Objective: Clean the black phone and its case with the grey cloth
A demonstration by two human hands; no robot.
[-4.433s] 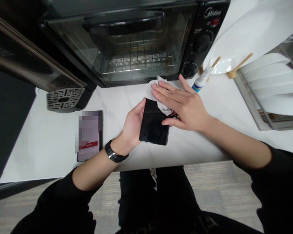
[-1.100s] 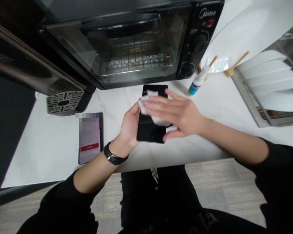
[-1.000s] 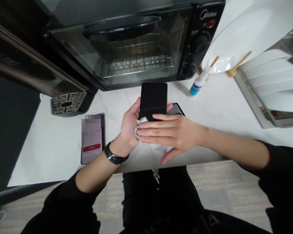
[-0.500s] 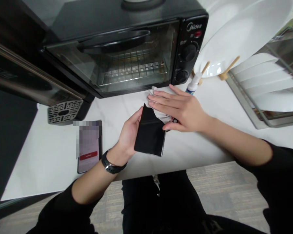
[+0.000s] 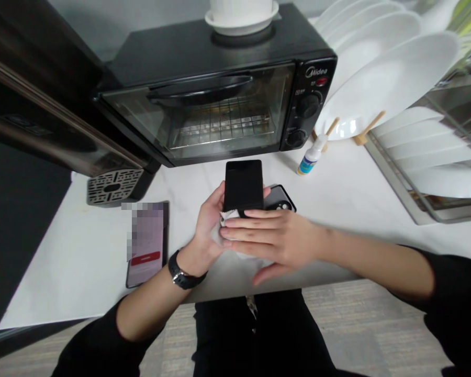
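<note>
My left hand [image 5: 210, 222] is wrapped round a phone [image 5: 243, 183] with a dark, blank screen, its fingertips showing past the far edge. Across the phone's near end lies my right hand [image 5: 275, 238], fingers straight and thumb apart, pressing a pale grey cleaning cloth [image 5: 230, 215] with a zigzag edge against it. Most of the cloth is hidden under that hand. Just right of the phone, a phone case or second phone with round camera rings [image 5: 278, 198] rests on the counter, partly covered. A small white spray bottle [image 5: 309, 157] with a blue label stands farther back.
Behind my hands is a black toaster oven [image 5: 204, 115] with a white cup and saucer [image 5: 243, 21] on top. Another phone [image 5: 148, 246], screen lit, lies left on the white counter [image 5: 63, 262]. Plates [image 5: 388, 78] and a dish rack [image 5: 400, 193] stand right; a drip tray [image 5: 113, 187] left.
My right hand has slid the cloth from the phone's far end to its near end. The phone is now turned more upright in view. The camera view has shifted, showing the whole spray bottle.
</note>
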